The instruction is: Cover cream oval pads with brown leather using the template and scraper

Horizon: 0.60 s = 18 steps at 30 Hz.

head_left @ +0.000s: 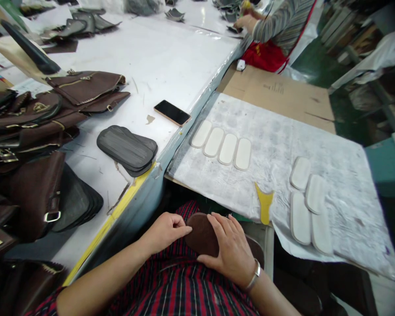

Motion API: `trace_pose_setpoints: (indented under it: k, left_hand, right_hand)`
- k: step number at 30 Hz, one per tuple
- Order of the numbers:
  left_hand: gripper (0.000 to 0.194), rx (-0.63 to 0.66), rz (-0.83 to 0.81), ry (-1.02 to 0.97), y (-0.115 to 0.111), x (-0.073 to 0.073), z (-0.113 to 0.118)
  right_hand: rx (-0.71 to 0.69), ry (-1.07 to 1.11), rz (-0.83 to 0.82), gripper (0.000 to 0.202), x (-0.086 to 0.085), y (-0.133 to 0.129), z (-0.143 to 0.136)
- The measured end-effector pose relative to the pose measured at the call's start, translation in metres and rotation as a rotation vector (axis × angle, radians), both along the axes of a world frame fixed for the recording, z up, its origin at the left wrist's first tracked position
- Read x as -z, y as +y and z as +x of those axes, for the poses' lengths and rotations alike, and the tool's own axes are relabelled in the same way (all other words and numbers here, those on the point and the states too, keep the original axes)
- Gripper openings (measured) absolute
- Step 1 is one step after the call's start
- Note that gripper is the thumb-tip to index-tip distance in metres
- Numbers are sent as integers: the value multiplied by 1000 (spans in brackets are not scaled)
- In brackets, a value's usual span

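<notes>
A dark brown, rounded leather piece [202, 235] lies over my lap on a striped red and black garment. My left hand [166, 231] is closed, its thumb and forefinger pinching at the piece's left rim. Across the piece's right side spreads my right hand [230, 245], thumb below and fingertips on top, gripping it; a metal bracelet is on that wrist. Another brown piece [256, 254] shows partly beneath the right hand. Just beyond it, a yellow forked tool [265, 203] rests at the board's near edge.
Several white oval pieces [228, 148] lie in two groups on the pale covered board [276, 136]. To the left, the white table [145, 57] bears a phone [172, 112], stacked dark oval pieces [127, 147] and brown leather bags [36, 175]. A co-worker's sleeve [276, 24] shows at the far side.
</notes>
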<state>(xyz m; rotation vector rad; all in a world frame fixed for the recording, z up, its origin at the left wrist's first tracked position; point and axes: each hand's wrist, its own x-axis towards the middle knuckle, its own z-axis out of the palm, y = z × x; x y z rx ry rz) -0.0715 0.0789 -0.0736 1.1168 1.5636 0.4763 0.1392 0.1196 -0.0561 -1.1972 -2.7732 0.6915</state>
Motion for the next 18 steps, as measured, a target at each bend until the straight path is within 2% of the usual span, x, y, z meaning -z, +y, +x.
trace_pose_setpoints:
  k: [7, 18]
  left_hand:
    - [33, 33, 84, 146, 1, -7, 3]
    - [36, 129, 116, 219, 7, -3, -3]
  right_hand:
    - [5, -13, -1, 86, 0, -1, -1]
    - [-22, -45, 19, 88, 3, 1, 0]
